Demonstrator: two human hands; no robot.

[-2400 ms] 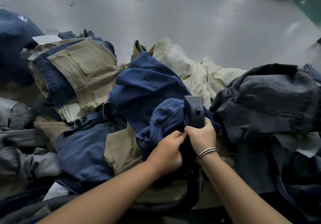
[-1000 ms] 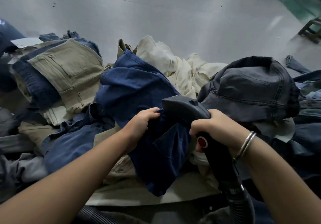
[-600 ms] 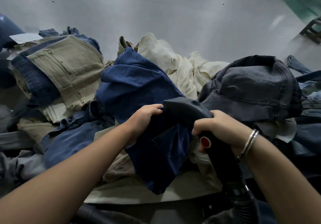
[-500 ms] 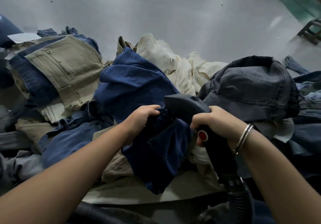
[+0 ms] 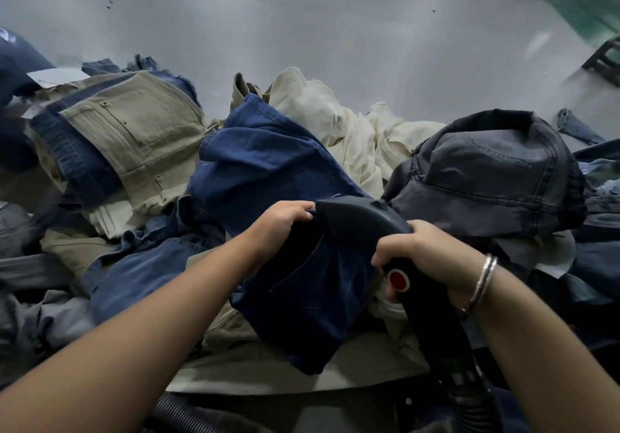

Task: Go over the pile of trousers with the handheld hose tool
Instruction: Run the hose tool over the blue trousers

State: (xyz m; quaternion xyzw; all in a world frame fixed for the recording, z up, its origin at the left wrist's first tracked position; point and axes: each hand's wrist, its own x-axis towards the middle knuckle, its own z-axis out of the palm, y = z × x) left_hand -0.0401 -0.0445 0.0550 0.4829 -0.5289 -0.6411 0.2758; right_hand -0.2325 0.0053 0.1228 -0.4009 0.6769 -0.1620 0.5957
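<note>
I can't read any words, numbers or brand names here. The dark hose tool [image 5: 365,227] has a round red button [image 5: 398,280] on its handle, but the button is plain, with no writing on it. A pale paper tag [image 5: 55,75] lies on the trousers far to the left, and it is too blurry for me to read.
</note>
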